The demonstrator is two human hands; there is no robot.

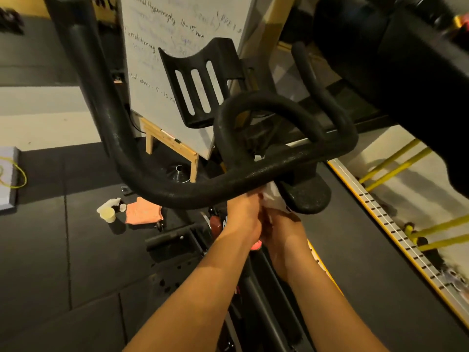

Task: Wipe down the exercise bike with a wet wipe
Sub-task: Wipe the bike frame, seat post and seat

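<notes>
Wipe [272, 199] sits pinched in left hand [243, 212] and right hand [283, 224], bar [253, 179] just above them; best wrapped fully round it

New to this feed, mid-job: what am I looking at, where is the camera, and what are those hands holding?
One view, from a camera worn on the person's head, looking down. The black looping tubes are the exercise bike's handlebars, with a slotted black holder beyond them. Under the bar's middle, the left hand and right hand together grip a white wet wipe against the bike. On the dark floor lie a spray bottle and an orange cloth. A whiteboard stands behind.
</notes>
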